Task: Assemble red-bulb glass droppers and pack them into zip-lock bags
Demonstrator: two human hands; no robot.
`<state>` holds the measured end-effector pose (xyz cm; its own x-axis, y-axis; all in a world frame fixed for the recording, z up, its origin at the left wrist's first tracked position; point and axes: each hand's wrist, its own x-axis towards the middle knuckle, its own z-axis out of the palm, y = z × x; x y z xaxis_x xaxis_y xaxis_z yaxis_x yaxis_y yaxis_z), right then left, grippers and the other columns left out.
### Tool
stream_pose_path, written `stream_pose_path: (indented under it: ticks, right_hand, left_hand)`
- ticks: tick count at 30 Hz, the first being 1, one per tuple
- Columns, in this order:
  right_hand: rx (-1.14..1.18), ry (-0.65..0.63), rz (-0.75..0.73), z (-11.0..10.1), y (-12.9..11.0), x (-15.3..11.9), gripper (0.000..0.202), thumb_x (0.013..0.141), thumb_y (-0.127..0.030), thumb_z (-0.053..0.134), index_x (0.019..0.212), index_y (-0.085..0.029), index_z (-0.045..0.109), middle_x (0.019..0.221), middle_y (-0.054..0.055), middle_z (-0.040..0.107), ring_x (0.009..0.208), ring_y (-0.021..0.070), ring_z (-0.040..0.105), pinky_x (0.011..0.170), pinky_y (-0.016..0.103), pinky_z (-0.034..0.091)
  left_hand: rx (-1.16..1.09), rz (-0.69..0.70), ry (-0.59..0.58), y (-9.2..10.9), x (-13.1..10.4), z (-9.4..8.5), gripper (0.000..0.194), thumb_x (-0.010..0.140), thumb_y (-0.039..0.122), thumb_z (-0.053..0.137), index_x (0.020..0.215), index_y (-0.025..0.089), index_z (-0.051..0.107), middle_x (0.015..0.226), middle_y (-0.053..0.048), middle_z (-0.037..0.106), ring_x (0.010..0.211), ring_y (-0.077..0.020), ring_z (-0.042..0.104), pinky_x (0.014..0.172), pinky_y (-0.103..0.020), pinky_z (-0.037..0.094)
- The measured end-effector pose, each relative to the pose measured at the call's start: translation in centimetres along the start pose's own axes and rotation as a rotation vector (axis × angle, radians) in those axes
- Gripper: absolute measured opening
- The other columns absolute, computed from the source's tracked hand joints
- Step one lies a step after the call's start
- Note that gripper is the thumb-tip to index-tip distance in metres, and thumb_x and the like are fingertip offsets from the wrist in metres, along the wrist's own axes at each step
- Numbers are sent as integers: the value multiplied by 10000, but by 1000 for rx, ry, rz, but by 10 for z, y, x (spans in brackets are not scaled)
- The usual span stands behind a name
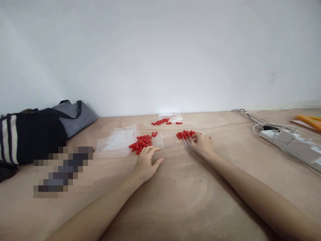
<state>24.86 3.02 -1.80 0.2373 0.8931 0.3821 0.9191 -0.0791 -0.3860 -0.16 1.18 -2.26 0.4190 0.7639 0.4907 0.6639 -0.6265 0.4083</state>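
Bending over the right end of a row of red-tipped tubes, the fingers of the right hand cover part of that row; whether they grip a tube cannot be told. The left hand is spread, thumb and forefinger apart, at the near left edge of a row of clear tubes; contact there cannot be confirmed. The clear tubes lie side by side between the two hands, with the red-tipped tubes to their right.

Directly left of the clear tubes, a heap of red bulbs crowds the space behind the left hand and meets the edge of some flat clear bags. Farther back, near the wall, another clear bag lies with a few small red pieces before it.

At the outer left, a black bag with white stripes and a finely striped bag occupy the worktop; a pixelated dark object lies nearer. At the outer right, a white power strip and looped cables take up the side, with an orange item beyond, partly cut off by the frame.
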Motion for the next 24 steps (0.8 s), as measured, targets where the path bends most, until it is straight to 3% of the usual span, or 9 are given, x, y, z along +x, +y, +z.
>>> stream_pose_path:
  ticks: [9, 14, 18, 21, 24]
  right_hand:
    - [-152, -114, 58, 2, -13, 7, 189, 752, -233, 418, 804, -188, 594, 749, 62, 638, 775, 231, 568, 733, 364, 251]
    - [-160, -94, -34, 6, -34, 6, 246, 780, -291, 395, 770, -183, 615, 876, 89, 628, 871, 246, 516, 761, 395, 232]
    - [-160, -227, 9, 14, -57, 13, 304, 780, -351, 398, 698, -171, 629, 798, 105, 627, 877, 261, 508, 788, 438, 211]
    - [-163, -343, 70, 18, -67, 22, 285, 739, -392, 462, 743, -162, 631, 802, 104, 626, 860, 255, 527, 823, 448, 193]
    - [-157, -400, 99, 19, -70, 29, 268, 696, -394, 519, 755, -156, 627, 779, 93, 630, 815, 245, 550, 832, 449, 204]
  left_hand:
    - [146, -66, 19, 3, -1, -1, 142, 714, 238, 592, 850, 198, 599, 890, -40, 542, 882, -217, 471, 786, -383, 368]
    - [253, -163, 39, 2, 6, -5, 118, 727, 281, 576, 808, 216, 631, 850, -34, 548, 847, -209, 474, 770, -366, 348]
    - [389, -297, 47, -14, 40, -11, 188, 755, 341, 523, 838, 227, 647, 907, -62, 553, 930, -249, 450, 774, -377, 335]
    - [461, -408, -65, -28, 77, -9, 257, 778, 390, 467, 913, 253, 638, 1038, -77, 523, 1034, -288, 389, 813, -414, 312]
    - [456, -421, -135, -39, 108, 1, 270, 775, 401, 466, 901, 248, 650, 1079, -90, 511, 1059, -301, 379, 820, -418, 313]
